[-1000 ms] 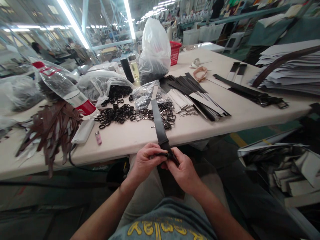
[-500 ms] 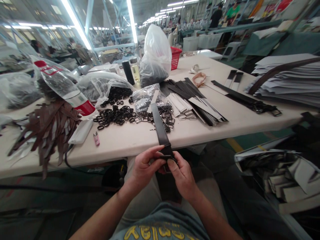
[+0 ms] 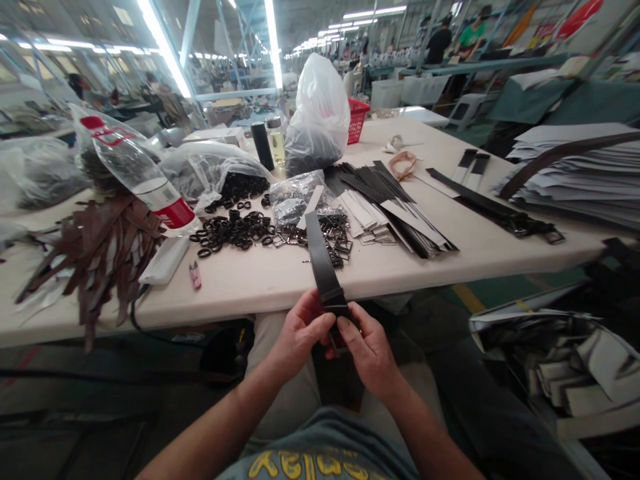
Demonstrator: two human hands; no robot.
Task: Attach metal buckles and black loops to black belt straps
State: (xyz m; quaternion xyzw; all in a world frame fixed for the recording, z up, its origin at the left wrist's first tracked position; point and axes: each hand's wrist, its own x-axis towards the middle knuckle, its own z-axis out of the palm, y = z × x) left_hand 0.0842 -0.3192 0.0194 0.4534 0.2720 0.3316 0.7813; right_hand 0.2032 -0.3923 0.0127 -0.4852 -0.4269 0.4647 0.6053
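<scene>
A dark belt strap runs from the table toward me, its near end held between both hands in front of the table edge. My left hand grips the strap from the left, thumb on top. From the right, my right hand pinches it, thumb pressed down near the other thumb. A metal buckle frame shows partly below the thumbs; the fingers hide the rest. Beyond the strap lie a pile of metal buckles and a heap of black belt loops.
On the table are brown strips, a tilted plastic bottle, pink thread snips, dark straps and a finished-looking belt. A stack of sheets stands right. Below it sits an open bag of pale pieces.
My left fingers have come down from the strap's upper side, and the left thumb now presses beside the right one. The strap stays in both hands; the view has shifted slightly.
</scene>
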